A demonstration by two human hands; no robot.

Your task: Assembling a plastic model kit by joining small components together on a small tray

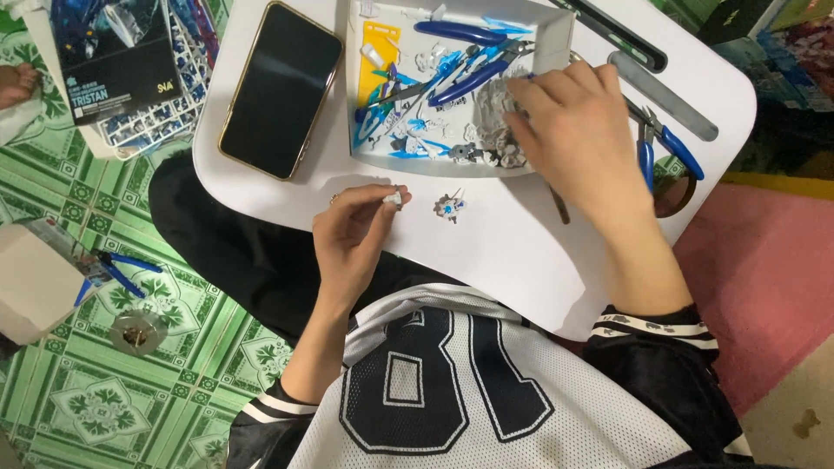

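Observation:
My left hand (354,234) rests at the near edge of a small white table (512,252) and pinches a tiny white model part (393,200) between thumb and fingers. A small assembled white and blue model piece (449,207) lies on the table just right of it. My right hand (578,135) reaches into the right end of a white tray (556,39), fingers down among grey and white plastic parts; whether it grips one is hidden. The tray also holds blue-handled pliers (465,35), a yellow piece (379,61) and several blue and clear bits.
A black phone (280,87) lies on the table's left. Blue-handled cutters (662,148) and long grey tools (665,95) sit at the right edge. On the green tiled floor are a model kit box (113,52), a cardboard box (30,282) and blue nippers (117,269).

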